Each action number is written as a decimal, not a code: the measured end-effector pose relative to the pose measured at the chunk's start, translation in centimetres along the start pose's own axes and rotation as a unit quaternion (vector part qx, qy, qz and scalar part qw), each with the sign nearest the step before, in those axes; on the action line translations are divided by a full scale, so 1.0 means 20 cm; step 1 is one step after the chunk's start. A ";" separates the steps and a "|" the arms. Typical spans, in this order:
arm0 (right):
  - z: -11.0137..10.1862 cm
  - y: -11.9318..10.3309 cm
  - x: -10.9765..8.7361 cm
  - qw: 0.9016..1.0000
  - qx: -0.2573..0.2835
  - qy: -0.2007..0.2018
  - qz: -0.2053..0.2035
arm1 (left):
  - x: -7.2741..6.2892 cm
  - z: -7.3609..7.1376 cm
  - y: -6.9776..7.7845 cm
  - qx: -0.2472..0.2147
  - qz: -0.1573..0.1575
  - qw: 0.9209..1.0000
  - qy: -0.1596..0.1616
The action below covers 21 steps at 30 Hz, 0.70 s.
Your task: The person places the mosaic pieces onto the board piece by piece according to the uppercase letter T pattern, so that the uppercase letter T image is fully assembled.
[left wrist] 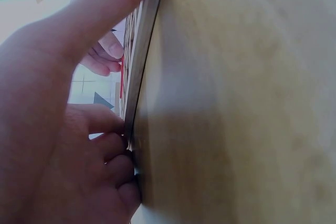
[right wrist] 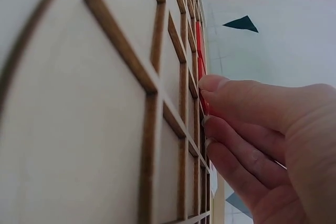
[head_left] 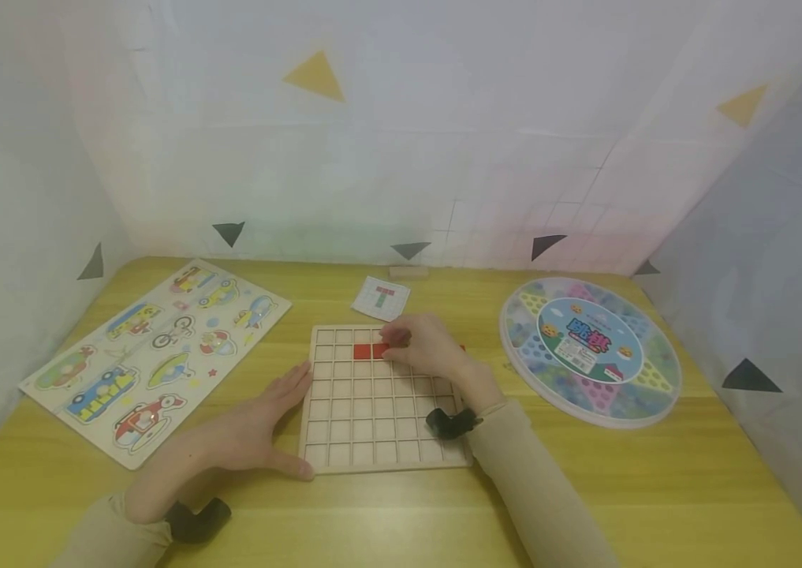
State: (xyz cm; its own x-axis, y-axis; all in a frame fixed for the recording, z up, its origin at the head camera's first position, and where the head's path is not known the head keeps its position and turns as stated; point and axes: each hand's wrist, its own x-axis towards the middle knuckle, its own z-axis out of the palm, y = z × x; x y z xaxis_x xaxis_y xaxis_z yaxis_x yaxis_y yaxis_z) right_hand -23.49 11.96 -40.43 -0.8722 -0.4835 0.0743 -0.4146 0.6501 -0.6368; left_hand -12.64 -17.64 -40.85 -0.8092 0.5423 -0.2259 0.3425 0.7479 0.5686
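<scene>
touching the left edge of the grid board (head_left: 363, 410) with fingers spread, the left hand (head_left: 248, 432) grasps nothing. red tiles (head_left: 361, 352) sit in the board's second row from the far side, where the right hand (head_left: 430, 345) meets them; whether pinching or pressing, i cannot tell.

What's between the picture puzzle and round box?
In the head view: a grid board, red squares, the left hand, the right hand, a card, a block.
</scene>
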 end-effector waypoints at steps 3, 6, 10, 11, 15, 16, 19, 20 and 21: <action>-0.02 -0.01 0.00 1.000 0.026 -0.002 0.004 | 0.00 0.00 0.00 0.000 0.002 1.000 0.000; -0.07 -0.02 -0.02 0.998 0.064 0.010 -0.003 | -0.01 -0.01 0.00 -0.002 0.008 1.000 -0.001; -0.14 -0.06 -0.03 0.996 0.074 0.036 -0.014 | -0.02 -0.02 0.01 -0.007 0.011 1.000 -0.003; -0.16 -0.06 -0.03 0.997 0.068 0.040 -0.010 | -0.02 -0.01 0.02 -0.008 0.011 1.000 -0.004; -0.20 -0.04 -0.06 0.997 0.049 0.050 -0.013 | -0.01 -0.01 0.01 -0.010 0.010 1.000 -0.004; -0.21 -0.02 -0.07 0.997 0.049 0.053 -0.012 | -0.01 -0.01 0.01 -0.009 0.009 1.000 -0.004; -0.24 0.04 -0.11 0.997 0.052 0.062 -0.009 | -0.01 -0.01 0.01 -0.009 0.010 1.000 -0.004; -0.25 0.06 -0.12 0.996 0.053 0.065 -0.007 | -0.01 -0.01 0.00 -0.009 0.010 1.000 -0.004; -0.26 0.08 -0.14 0.997 0.048 0.068 0.001 | -0.01 -0.01 0.00 -0.010 0.010 1.000 -0.005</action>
State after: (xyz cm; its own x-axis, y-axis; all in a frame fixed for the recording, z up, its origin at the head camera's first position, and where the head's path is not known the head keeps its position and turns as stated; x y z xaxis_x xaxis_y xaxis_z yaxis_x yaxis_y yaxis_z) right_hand -23.12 17.35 -37.59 -0.9024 -0.3952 0.1719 -0.3924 0.5882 -0.7071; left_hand -12.54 -17.75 -40.67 -0.7973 0.5612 -0.2223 0.3492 0.7292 0.5885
